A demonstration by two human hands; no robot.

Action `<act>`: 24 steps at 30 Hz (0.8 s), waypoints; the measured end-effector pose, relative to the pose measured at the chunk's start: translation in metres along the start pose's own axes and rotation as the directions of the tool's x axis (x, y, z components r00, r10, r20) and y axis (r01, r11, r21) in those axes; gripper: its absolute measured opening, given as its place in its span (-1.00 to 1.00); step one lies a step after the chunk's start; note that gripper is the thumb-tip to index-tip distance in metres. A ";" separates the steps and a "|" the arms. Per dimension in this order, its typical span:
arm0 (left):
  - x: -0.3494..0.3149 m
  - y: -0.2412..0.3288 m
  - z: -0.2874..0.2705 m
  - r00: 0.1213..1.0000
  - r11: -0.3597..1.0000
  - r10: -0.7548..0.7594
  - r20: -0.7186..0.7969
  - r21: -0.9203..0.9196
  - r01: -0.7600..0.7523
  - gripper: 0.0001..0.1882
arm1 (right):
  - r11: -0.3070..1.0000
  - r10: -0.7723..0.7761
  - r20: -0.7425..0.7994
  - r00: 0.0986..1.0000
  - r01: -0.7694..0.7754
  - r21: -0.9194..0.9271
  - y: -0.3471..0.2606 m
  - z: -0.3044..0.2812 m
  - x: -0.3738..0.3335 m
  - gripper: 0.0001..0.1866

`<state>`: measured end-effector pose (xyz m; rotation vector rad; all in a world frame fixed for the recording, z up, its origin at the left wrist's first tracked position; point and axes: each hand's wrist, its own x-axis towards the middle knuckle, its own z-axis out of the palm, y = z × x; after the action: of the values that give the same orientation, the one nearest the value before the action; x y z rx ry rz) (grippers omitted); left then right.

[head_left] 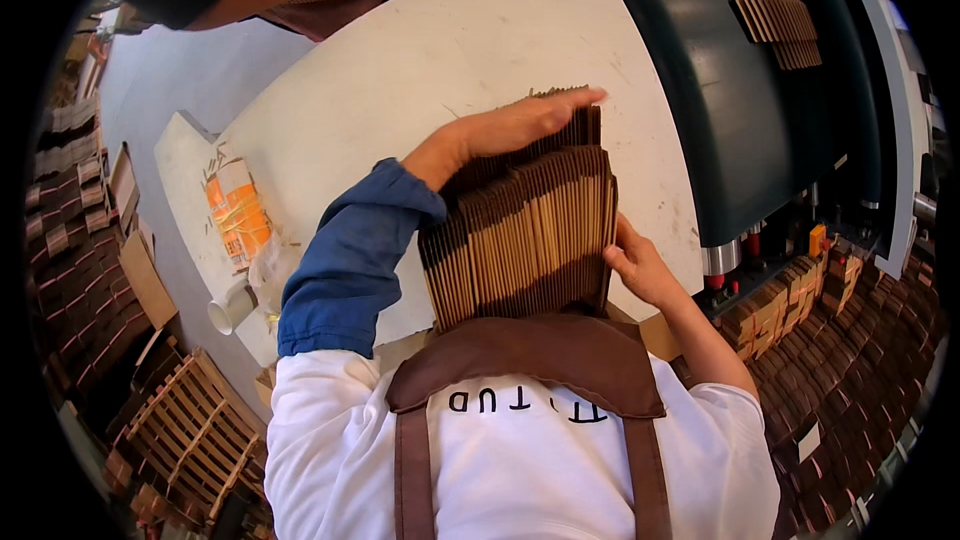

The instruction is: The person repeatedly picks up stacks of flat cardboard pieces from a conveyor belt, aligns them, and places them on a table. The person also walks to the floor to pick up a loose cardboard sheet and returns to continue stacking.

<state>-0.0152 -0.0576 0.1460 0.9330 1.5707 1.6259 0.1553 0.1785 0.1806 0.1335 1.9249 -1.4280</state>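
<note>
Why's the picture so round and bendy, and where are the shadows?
Head view: the fisheye lens seems to bend the white table, leaving picture corners black; head view: shadows darken parts of the cardboard stack around a brighter band.

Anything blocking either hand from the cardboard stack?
Nothing visible. The left hand lies flat across the far end of the cardboard stack, and the right hand is at its right side. The orange-and-white package sits well off to the left on the white table.
</note>
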 end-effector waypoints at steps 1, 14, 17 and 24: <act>0.007 -0.002 0.007 0.994 0.998 -0.050 0.100 -0.033 0.053 -0.11 | 1.000 0.017 0.015 1.000 -0.016 -0.026 0.001 -0.001 -0.001 -0.03; -0.231 -0.039 0.036 0.556 0.964 -0.141 -0.819 0.014 0.265 -0.60 | 0.989 0.144 -0.053 0.988 -0.142 0.052 0.015 0.008 0.001 -0.17; -0.271 -0.057 0.125 0.620 0.947 -0.284 -0.732 -0.114 0.301 -0.47 | 0.966 0.258 -0.081 0.963 -0.256 0.036 0.008 0.014 0.011 -0.21; -0.232 -0.087 0.135 0.602 0.981 0.096 -0.792 0.178 0.078 -0.39 | 0.970 0.215 -0.131 0.968 -0.196 0.145 0.004 0.036 0.030 -0.27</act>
<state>0.2184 -0.1853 0.0526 0.2418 2.3568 2.0749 0.1527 0.1394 0.1548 0.4981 1.8696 -1.4357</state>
